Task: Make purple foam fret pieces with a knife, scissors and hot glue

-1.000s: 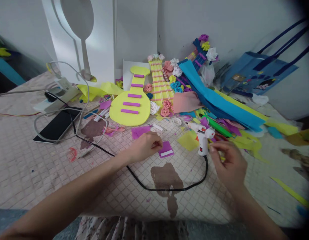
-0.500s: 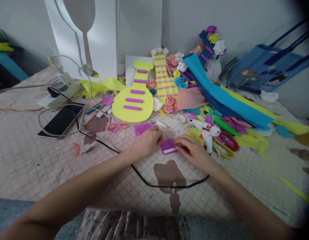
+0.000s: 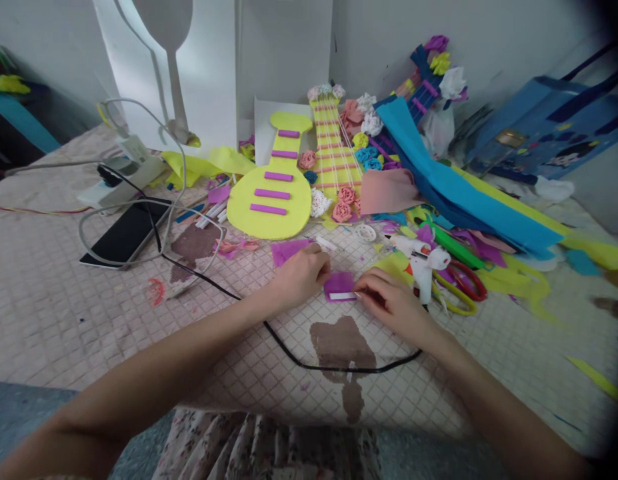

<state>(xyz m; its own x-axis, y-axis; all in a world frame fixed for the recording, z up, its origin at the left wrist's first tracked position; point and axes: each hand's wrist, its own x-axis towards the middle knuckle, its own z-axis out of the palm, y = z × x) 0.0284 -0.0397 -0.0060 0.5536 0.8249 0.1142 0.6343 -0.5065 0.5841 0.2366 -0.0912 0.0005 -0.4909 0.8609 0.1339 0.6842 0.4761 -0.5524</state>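
my right hand (image 3: pixel 391 303) has left the glue gun (image 3: pixel 425 268) and joined my left hand (image 3: pixel 301 273), both pinching the purple foam piece (image 3: pixel 339 285).

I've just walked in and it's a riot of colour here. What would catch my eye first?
Probably the yellow foam guitar with purple bars, lying flat at the middle of the table just beyond the hands. Nearer the edge, the left hand and right hand press on a small purple foam piece from either side. To the right, a white glue gun lies beside a heap of blue and yellow foam sheets.
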